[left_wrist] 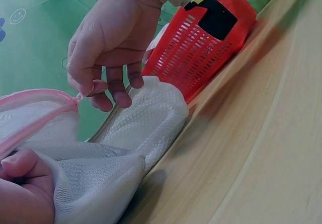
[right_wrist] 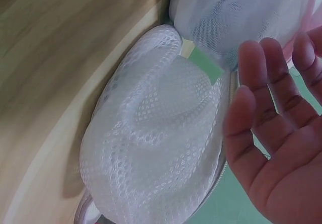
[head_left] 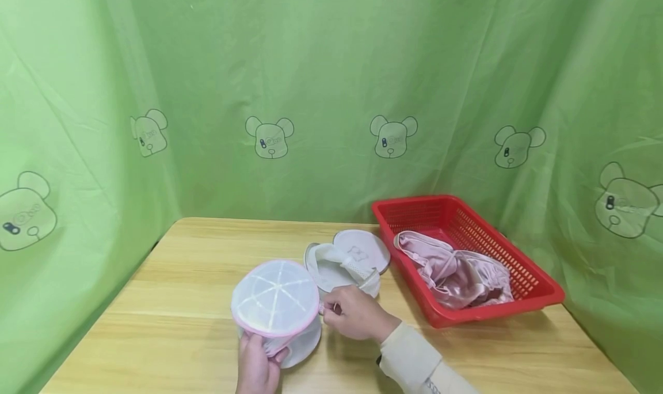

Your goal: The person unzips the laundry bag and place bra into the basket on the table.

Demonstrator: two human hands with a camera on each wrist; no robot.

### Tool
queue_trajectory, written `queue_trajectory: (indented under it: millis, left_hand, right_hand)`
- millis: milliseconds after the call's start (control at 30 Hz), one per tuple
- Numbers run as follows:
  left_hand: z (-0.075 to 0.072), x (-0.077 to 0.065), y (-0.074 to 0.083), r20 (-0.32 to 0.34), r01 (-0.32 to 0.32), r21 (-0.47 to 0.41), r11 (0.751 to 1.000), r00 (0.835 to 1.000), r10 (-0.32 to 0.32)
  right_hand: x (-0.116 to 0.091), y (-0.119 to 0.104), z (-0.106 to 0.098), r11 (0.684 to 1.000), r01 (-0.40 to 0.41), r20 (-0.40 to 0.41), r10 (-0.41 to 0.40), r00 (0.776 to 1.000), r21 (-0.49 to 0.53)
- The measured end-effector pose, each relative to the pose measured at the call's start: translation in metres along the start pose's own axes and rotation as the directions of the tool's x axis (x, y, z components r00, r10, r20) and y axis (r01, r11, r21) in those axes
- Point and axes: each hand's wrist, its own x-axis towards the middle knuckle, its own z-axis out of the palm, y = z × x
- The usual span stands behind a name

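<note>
The red basket (head_left: 528, 305), a slotted rectangular container, stood at the right rear of the table (head_left: 181, 302). It held crumpled pink cloth (head_left: 461, 273) with a satin-like sheen, gathered toward the near end.

The second container, a white mesh bag (head_left: 331, 273), lay to the left of the basket with its mouth gaping. Its round lid (head_left: 365, 247), bearing a small emblem, was laid back just beside the basket wall.

Count: one basket, at least two mesh bags, two hands. Six printed bear faces showed in the head view on the green curtain (head_left: 321, 66) enclosing the table.

The pink-trimmed mesh bag (head_left: 277, 299) was held above the front part of the table, left of the white mesh bag. Its round, translucent white face was edged in pink and crossed by pale bands radiating from the centre. A pale round panel (head_left: 305, 345) showed beneath it; whether this belonged to the same bag could not be determined.

The left hand (head_left: 258, 365) gripped the bag from below, fingers curled on the mesh. The right hand (head_left: 357, 314) pinched a small tab (left_wrist: 79, 98) at the pink edge between thumb and forefinger; its other fingers were loosely bent.
</note>
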Motion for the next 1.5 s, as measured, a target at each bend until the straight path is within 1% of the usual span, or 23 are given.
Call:
queue_trajectory:
  millis: [233,400,633,867,1000,1100,1233,1400,1500]
  left_hand:
    - [0.002,0.000,0.003,-0.005,-0.005,0.007,1.000,1.000,0.006]
    - [0.001,-0.001,0.004,0.016,-0.015,-0.013,1.000,1.000,0.015]
    - [-0.001,-0.002,0.005,0.031,-0.011,-0.023,1.000,0.999,0.012]
    - [-0.001,-0.002,0.007,0.044,-0.012,-0.038,0.999,0.999,0.013]
    - [-0.002,-0.003,0.007,0.054,-0.012,-0.048,0.999,0.998,0.014]
    - [-0.002,-0.004,0.008,0.053,-0.008,-0.042,0.999,0.999,0.010]
    - [-0.002,-0.004,0.008,0.044,-0.005,-0.039,0.999,0.999,0.007]
    - [-0.002,-0.003,0.008,0.057,-0.044,-0.040,0.998,0.997,0.046]
    - [-0.002,-0.003,0.007,0.069,-0.061,0.006,0.998,0.996,0.061]
  right_hand:
    - [0.001,0.003,-0.001,1.000,-0.026,0.004,0.027,1.000,-0.013]
    - [0.001,0.006,0.000,1.000,-0.030,0.000,0.030,1.000,-0.011]
    - [0.002,0.011,0.001,0.997,-0.052,-0.023,0.051,0.998,-0.055]
    - [0.002,0.014,-0.001,0.998,-0.055,-0.028,0.054,0.998,-0.031]
    - [0.003,0.016,-0.003,0.997,-0.069,-0.032,0.068,0.997,-0.036]
    - [0.002,0.018,-0.003,0.995,-0.085,-0.044,0.083,0.996,-0.050]
    - [0.002,0.020,-0.003,0.995,-0.085,-0.064,0.083,0.995,-0.043]
    - [0.002,0.019,-0.004,0.993,-0.104,-0.072,0.101,0.992,-0.047]
    - [0.002,0.018,-0.006,0.991,-0.126,-0.075,0.123,0.990,-0.048]
